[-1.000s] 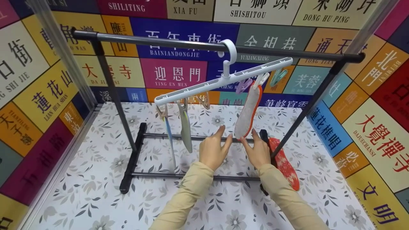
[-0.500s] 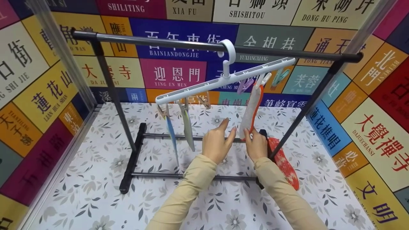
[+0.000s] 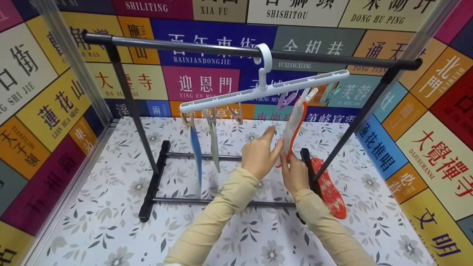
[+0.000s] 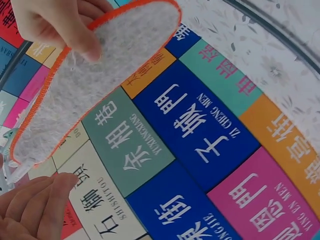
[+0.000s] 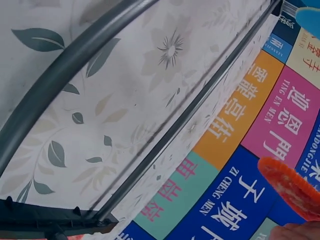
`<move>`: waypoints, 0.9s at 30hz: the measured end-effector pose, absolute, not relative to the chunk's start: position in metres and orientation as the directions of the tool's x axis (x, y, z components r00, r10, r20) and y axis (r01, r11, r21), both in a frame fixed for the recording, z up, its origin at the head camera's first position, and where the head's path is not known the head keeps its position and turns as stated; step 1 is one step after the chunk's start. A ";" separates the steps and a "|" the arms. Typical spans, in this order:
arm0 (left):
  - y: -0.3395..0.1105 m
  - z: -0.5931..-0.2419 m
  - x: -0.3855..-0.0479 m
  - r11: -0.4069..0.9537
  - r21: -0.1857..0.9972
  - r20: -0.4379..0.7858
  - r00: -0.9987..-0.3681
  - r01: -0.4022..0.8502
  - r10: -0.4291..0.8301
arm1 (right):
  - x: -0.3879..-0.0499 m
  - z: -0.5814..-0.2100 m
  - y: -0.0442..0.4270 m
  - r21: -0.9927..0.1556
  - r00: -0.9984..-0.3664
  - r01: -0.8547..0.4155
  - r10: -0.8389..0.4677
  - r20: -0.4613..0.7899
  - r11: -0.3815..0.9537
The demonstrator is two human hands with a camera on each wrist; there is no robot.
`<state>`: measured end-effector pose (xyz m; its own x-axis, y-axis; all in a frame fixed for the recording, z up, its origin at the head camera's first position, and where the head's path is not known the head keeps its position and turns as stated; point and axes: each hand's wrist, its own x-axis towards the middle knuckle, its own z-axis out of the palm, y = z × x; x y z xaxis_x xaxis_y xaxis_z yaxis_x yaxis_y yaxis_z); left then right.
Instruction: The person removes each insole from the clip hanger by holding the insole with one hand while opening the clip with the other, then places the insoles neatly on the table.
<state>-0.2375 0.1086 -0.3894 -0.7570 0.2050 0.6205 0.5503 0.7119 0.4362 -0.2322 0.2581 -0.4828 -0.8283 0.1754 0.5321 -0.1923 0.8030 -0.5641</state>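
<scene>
A grey fuzzy insole with an orange edge (image 3: 295, 119) hangs from a white clothespin (image 3: 311, 95) on the white clip hanger (image 3: 236, 96). My right hand (image 3: 298, 175) pinches its lower part; in the left wrist view that hand's thumb (image 4: 80, 37) lies on the grey face. My left hand (image 3: 258, 157) is just left of the insole, index finger extended, gripping nothing. At the lower left of the left wrist view, left fingers (image 4: 42, 207) are near the insole's clipped end. The right wrist view catches the insole's reddish side (image 5: 290, 187).
The hanger hooks over the black rack's top bar (image 3: 184, 47). A blue insole (image 3: 196, 155) and a grey-green one (image 3: 215, 146) hang at left. A purple clothespin (image 3: 286, 100) and a green one (image 3: 334, 92) flank the white one. A red insole (image 3: 330, 190) lies at the rack's right foot.
The right hand has taken hold of the grey insole's lower part, and the insole has turned edge-on. The left hand has moved up and right towards it. The hanger's right end has swung slightly outward.
</scene>
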 end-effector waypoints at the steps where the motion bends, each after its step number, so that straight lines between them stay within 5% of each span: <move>1: 0.110 -0.387 -0.238 0.713 0.431 0.622 -0.755 0.553 0.209 | -0.231 -0.483 0.258 -0.555 -0.824 -0.197 0.171 0.541 0.809; 27: 0.143 -0.348 -0.233 0.686 0.401 0.658 -0.712 0.607 0.245 | -0.188 -0.504 0.253 -0.530 -0.793 -0.229 0.159 0.588 0.817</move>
<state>-0.2326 0.1426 -0.3479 -0.7120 0.2454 0.6580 0.6069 0.6863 0.4008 -0.1882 0.2529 -0.5041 -0.7932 0.1592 0.5877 -0.2286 0.8168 -0.5297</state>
